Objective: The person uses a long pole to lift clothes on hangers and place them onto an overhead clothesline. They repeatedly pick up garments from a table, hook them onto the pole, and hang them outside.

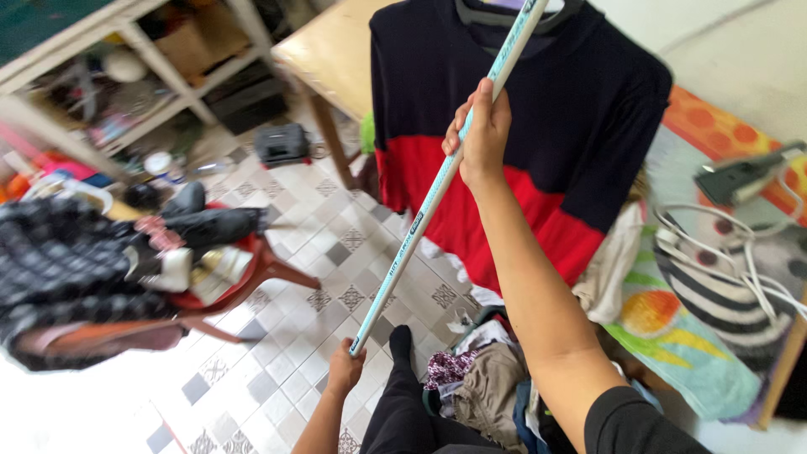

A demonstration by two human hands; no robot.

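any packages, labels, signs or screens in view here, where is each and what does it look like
Printed label on the pole: dark lettering running along the pale blue-white shaft, between the right hand and the left hand.
Cardboard box: brown, on the white shelf unit at top left.
Small containers: round, pale, on the floor by the shelves; too blurred to tell more.
No signs or screens visible.

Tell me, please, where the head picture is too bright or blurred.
Head view: the lower left floor is washed out to white; the shelf at upper left is soft and blurred; the pole, both hands and the shirt are fairly sharp, evenly lit.
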